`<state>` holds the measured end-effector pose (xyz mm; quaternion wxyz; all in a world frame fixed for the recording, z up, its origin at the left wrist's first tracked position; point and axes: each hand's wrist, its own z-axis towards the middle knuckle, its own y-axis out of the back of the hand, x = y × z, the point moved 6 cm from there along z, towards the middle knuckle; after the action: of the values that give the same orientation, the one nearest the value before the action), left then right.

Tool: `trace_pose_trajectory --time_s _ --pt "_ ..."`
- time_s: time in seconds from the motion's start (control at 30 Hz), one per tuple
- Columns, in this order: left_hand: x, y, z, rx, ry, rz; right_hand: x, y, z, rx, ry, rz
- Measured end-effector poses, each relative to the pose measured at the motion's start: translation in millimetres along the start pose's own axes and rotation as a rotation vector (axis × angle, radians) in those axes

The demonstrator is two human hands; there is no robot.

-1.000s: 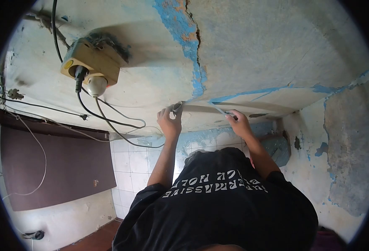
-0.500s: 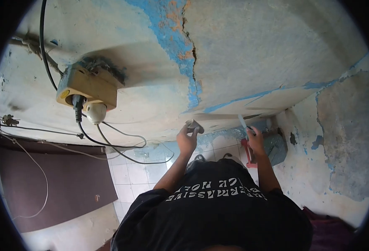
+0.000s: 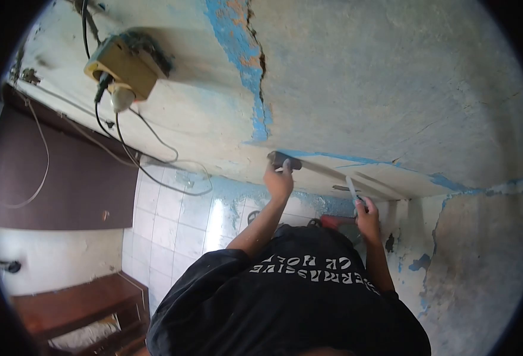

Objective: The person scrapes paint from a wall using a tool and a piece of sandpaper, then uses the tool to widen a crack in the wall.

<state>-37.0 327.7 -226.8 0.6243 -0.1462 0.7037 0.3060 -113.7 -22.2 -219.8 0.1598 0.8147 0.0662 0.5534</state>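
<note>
My left hand (image 3: 279, 179) is closed around a dark, roughly cylindrical block (image 3: 285, 160), which is at the wall (image 3: 356, 101) just under the lower end of the blue peeled strip (image 3: 251, 71). Farther right, my right hand (image 3: 366, 215) grips the dark handle of a scraper-like tool (image 3: 351, 186); its pale, narrow blade points up toward the wall. A thin blue line of exposed paint (image 3: 356, 159) runs along the wall above both hands. Whether the blade touches the wall I cannot tell.
A yellowish socket box (image 3: 128, 68) with a plug, a white adapter and hanging cables (image 3: 146, 169) is at the upper left. Below are white floor tiles (image 3: 166, 207), a brown panel (image 3: 65, 172) and brown wooden furniture (image 3: 83, 302). A red object (image 3: 333, 221) lies partly behind my body.
The view has shifted right, moving the socket box up and left in it. My left hand has moved up with the block, which now lies lengthwise at the wall. The tool remains in my right hand.
</note>
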Motion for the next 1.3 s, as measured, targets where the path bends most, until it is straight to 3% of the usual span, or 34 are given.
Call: trace_pose_trajectory --time_s 0.1,0.13,0.3,0.37,0.5,0.6,0.7,0.9,1.17,1.23,1.3 --pt "-55.5 -22.7 -37.2 0.084 -0.236 -0.002 1.4 25.0 7.3 0.018 -0.021 0.058" --pt "-76.7 -28.3 -47.6 0.141 -0.21 0.012 -1.2 31.0 9.9 0.038 -0.026 0.037" --pt "-21.5 -26.8 -43.8 -0.128 0.02 -0.218 -4.9 46.8 15.0 0.147 0.059 -0.073" --pt "-5.0 -9.5 -28.3 -0.223 0.101 -0.125 -13.5 50.0 20.2 0.2 0.093 -0.106" --pt "-12.6 -18.8 -18.4 -0.237 -0.05 0.185 -2.4 59.0 15.8 0.205 0.035 -0.062" --pt "-62.7 -41.4 -54.3 -0.127 -0.213 0.044 -8.1 69.0 24.0 0.201 0.033 -0.047" --pt "-118.9 -60.7 -90.8 0.149 -0.264 0.09 -0.1 72.8 24.5 0.232 0.024 -0.013" --pt "-37.6 -34.7 -70.5 -0.189 -0.011 -0.01 30.7 88.4 16.1 0.288 0.06 -0.076" --pt "-88.3 -62.5 -81.0 0.079 -0.232 0.074 88.8 75.3 -5.6 0.264 0.17 -0.201" --pt "-80.5 -60.0 -76.7 0.113 -0.162 0.008 113.1 68.0 -14.6 0.265 0.286 -0.271" --pt "-55.9 -50.3 -60.5 0.002 -0.169 -0.02 122.7 58.7 -13.7 0.247 0.379 -0.313"
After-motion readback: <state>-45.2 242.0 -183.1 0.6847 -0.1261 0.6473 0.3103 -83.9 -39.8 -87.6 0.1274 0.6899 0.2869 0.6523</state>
